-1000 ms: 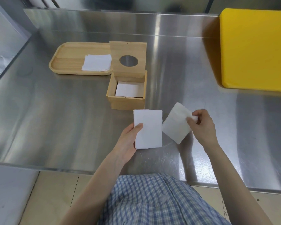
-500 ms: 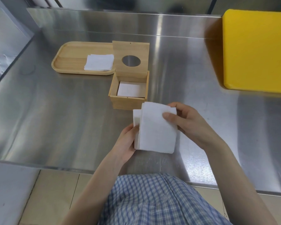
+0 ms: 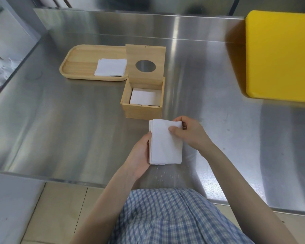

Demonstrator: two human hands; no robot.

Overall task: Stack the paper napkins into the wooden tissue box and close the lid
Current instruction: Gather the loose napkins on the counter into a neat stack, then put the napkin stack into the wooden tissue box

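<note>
A small stack of white paper napkins is held between both hands just in front of the wooden tissue box. My left hand cups the stack's left edge from below. My right hand pinches its upper right corner, thumb on top. The box is open, its lid with a round hole standing upright at the back. White napkins lie inside it. More napkins rest on the wooden tray to the left of the box.
Everything stands on a steel counter with a raised back edge. A large yellow block sits at the right rear. The counter's front edge runs just below my hands, with my checked clothing beneath it.
One second ago each hand held a separate napkin. My right hand brought its napkin left onto the one in my left hand, and the two now lie squared together.
</note>
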